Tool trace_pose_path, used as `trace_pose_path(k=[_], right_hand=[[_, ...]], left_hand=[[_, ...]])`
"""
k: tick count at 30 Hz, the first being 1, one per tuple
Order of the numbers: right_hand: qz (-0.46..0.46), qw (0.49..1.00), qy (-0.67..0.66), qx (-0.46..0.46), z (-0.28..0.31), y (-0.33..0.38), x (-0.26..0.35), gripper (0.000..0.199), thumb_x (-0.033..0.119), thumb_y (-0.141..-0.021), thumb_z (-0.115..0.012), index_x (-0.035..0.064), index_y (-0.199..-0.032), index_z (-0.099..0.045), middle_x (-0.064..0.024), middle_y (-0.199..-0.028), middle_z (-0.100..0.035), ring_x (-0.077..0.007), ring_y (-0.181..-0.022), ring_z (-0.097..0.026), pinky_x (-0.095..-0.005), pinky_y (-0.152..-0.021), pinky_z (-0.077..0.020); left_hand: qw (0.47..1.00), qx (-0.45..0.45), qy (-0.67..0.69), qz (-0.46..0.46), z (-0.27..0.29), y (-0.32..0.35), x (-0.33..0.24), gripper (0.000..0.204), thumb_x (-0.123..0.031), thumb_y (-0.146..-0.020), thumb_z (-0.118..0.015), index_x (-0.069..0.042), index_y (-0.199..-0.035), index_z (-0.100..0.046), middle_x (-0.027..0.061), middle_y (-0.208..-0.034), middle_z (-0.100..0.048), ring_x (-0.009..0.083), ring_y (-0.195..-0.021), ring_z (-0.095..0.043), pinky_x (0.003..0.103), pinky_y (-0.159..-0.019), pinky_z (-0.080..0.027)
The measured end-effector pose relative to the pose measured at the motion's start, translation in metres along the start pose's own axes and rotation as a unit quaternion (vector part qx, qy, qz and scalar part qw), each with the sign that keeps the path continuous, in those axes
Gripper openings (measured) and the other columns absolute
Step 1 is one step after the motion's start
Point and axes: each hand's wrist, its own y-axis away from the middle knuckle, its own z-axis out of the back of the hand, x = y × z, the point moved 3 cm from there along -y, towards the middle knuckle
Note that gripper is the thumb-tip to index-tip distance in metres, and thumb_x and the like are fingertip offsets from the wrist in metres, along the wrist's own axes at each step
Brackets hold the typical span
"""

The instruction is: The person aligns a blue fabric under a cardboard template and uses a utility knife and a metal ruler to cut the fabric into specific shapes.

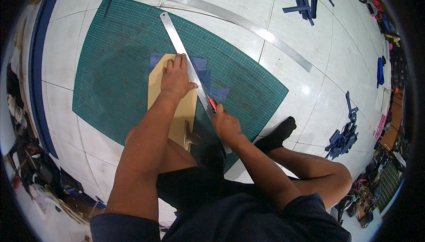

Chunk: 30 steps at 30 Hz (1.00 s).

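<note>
My left hand (pixel 175 79) lies flat on a tan card template (pixel 159 92) with a pointed, trimmed top. Its fingers are stretched out, and the thumb reaches the edge of a long steel ruler (pixel 178 42). Dark blue fabric (pixel 200 64) shows from under the template and ruler, and a loose blue scrap (pixel 220 93) lies to the right. My right hand (pixel 227 123) is closed around a red utility knife (pixel 212 104), held against the ruler's right side. The blade tip is too small to make out. All of this rests on a green cutting mat (pixel 110 64).
A second, longer steel ruler (pixel 248 24) lies on the white tiles beyond the mat. Blue fabric strips (pixel 303 3) sit at the far right, with another heap (pixel 343 139) nearer. A long blue fabric length (pixel 37 64) runs along the left. My foot in a black sock (pixel 276 136) is beside the mat.
</note>
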Motion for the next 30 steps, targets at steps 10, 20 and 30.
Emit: trace_pose_path(k=[10,20,30], right_hand=[[0.02,1.0,0.0,-0.002,0.028,0.012,0.023,0.021,0.017,-0.096,-0.051,0.001,-0.108,-0.044,-0.0287,-0.088,-0.069,-0.0483,-0.08,-0.069,-0.0573,-0.072,-0.0549],[0.073,0.989,-0.048,-0.118,0.046,-0.072,0.073,0.026,0.02,-0.097,-0.052,0.0005,-0.111,-0.042,-0.0276,-0.086,-0.069,-0.0483,-0.08,-0.068,-0.0571,-0.074,-0.0542],[0.085,0.99,0.002,-0.115,0.045,-0.088,0.081,0.025,0.018,-0.097,-0.051,0.0005,-0.114,-0.046,-0.0267,-0.091,-0.071,-0.0428,-0.084,-0.072,-0.0517,-0.07,-0.0579]], left_hand=[[1.0,0.004,-0.01,0.011,-0.006,0.0,0.009,0.107,-0.046,-0.068,-0.087,0.008,-0.146,-0.035,0.0241,-0.14,-0.045,0.0419,-0.127,-0.045,0.05,-0.107,-0.04],[0.998,-0.059,-0.026,-0.017,-0.011,-0.003,0.013,0.078,-0.028,-0.075,-0.078,0.006,-0.137,-0.044,0.0208,-0.13,-0.05,0.0389,-0.119,-0.05,0.046,-0.102,-0.045],[0.992,-0.12,-0.036,-0.023,-0.024,-0.003,0.017,0.062,-0.024,-0.082,-0.066,0.004,-0.133,-0.047,0.0213,-0.126,-0.051,0.0395,-0.115,-0.052,0.047,-0.1,-0.046]])
